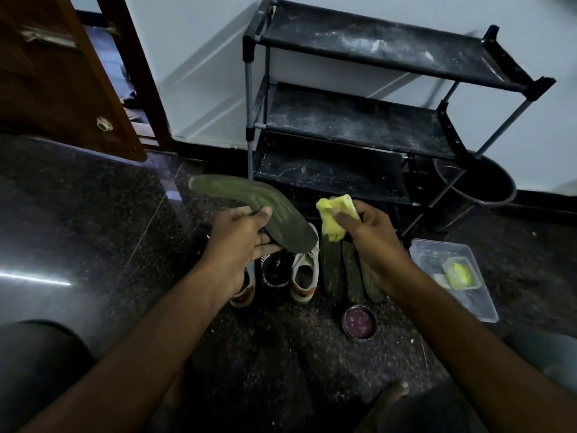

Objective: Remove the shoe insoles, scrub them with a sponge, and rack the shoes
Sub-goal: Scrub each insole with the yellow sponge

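Two hands were held apart above the floor, each clamped on something. The left hand [240, 239] was curled round a bent green insole [240, 196], thumb on top, with the far end raised and pointed left. A crumpled yellow sponge [335, 217] was gripped by the right hand [374, 242], with a narrow gap kept between it and the insole's near end.

Three more insoles [332, 270] were laid side by side on the floor, their tops covered by the right hand. A white shoe [304, 273] and a black shoe [274, 273] were set just left of them; a third shoe [245, 292] was largely hidden by the left wrist. A round tin [359, 321] was placed near the insoles' heel ends, and a clear container [468, 295] well to the right.

A wide stretch of polished dark floor [93, 229] was left between the shoes and the wooden door [62, 73]. The black shoe rack [352, 120] was stood against the wall, its lowest shelf edge close behind the hands, its upper right corner blurred. A dark bucket [487, 189] was partly hidden behind its right legs.
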